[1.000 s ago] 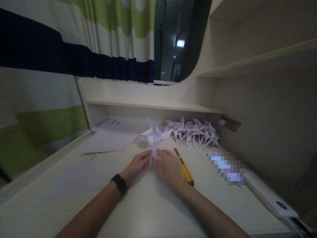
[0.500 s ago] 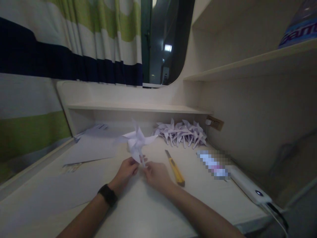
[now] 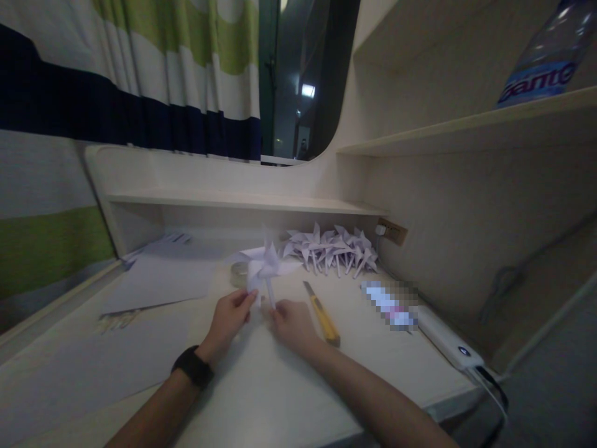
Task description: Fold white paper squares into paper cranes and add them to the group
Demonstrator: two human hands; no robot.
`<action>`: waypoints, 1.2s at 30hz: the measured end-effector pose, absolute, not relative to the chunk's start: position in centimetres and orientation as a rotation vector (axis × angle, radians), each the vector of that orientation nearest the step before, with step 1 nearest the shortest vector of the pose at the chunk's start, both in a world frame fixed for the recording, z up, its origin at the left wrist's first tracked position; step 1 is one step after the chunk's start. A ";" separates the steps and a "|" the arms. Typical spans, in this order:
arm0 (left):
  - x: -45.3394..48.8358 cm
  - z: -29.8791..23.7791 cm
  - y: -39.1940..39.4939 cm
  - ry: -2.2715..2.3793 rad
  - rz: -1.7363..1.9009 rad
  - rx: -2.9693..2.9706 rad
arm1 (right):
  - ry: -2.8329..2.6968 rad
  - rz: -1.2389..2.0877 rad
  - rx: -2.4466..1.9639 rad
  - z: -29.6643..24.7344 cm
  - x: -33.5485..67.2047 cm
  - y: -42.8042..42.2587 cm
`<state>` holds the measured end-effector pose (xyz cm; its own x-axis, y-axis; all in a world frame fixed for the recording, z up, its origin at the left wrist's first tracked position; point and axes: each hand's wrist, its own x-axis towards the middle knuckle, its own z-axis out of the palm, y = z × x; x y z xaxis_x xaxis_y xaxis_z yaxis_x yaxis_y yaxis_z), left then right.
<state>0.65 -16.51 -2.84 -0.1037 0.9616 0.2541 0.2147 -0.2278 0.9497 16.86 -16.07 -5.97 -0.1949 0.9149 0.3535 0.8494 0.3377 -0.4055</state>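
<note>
A white paper pinwheel point(image 3: 262, 266) stands upright over the desk point(image 3: 280, 386) on a thin stick. My right hand point(image 3: 291, 325) pinches the bottom of the stick. My left hand point(image 3: 228, 320), with a black band on the wrist, has its fingertips closed on a lower blade of the pinwheel. A roll of clear tape point(image 3: 239, 271) lies just behind the pinwheel.
A yellow utility knife point(image 3: 321, 306) lies right of my right hand. A heap of finished paper pinwheels point(image 3: 331, 247) sits at the back under the shelf. Paper sheets point(image 3: 161, 280) lie at the left. A white power bank point(image 3: 445, 339) with a cable lies at the right edge. A water bottle point(image 3: 543, 56) stands on the upper shelf.
The view has swung right and up, bringing the bottle into sight. The pinwheel has turned in my hands, and my left fingers have moved from the stick to a blade.
</note>
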 end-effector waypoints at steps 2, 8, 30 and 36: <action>0.0 -3.1 -16.1 1.371 1.489 1.443 | -2.098 0.147 -1.534 -5.9 17.0 -16.1; -2.0 -2.3 -15.4 1.355 1.859 1.261 | -2.205 0.134 -1.529 -5.7 17.2 -16.3; 2.1 -7.5 -16.3 1.296 1.112 1.996 | -1.483 0.092 -1.959 -3.3 26.7 -4.4; 2.7 -7.7 -17.9 1.260 0.817 2.467 | -1.618 0.058 -2.046 -3.6 22.1 -0.9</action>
